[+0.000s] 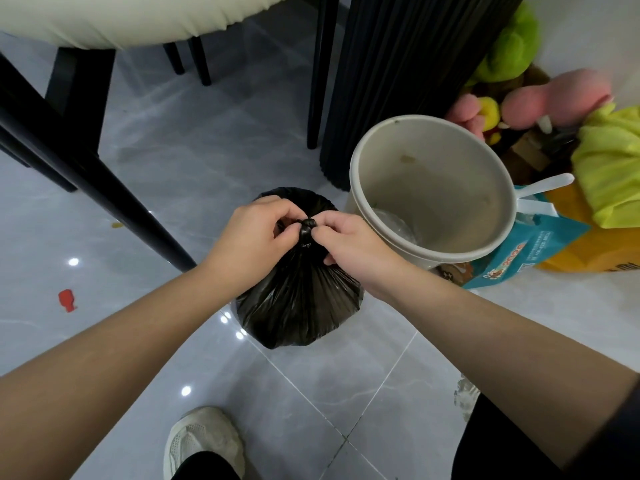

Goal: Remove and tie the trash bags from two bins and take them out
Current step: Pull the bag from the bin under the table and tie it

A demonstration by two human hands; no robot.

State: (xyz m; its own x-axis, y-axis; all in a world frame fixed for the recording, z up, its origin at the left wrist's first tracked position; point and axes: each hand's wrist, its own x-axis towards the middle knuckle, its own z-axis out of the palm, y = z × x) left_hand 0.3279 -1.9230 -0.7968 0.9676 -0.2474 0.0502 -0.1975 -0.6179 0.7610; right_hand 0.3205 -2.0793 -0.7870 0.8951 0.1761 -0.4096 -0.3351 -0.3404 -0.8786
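Note:
A full black trash bag (298,299) stands on the grey tiled floor, its top gathered into a small knot (308,226). My left hand (252,237) pinches the bag's plastic on the left side of the knot. My right hand (343,242) pinches it on the right side, fingers curled. Just right of the bag stands a beige round bin (485,251) without a liner, with a bit of clear plastic at its bottom.
Black chair legs (114,188) slant across the left, a ribbed black table base (391,81) rises behind the bin. Plush toys (554,95), a yellow cloth and a teal paper bag (519,254) crowd the right. A red scrap (67,300) lies on the floor. My shoe (204,441) is below.

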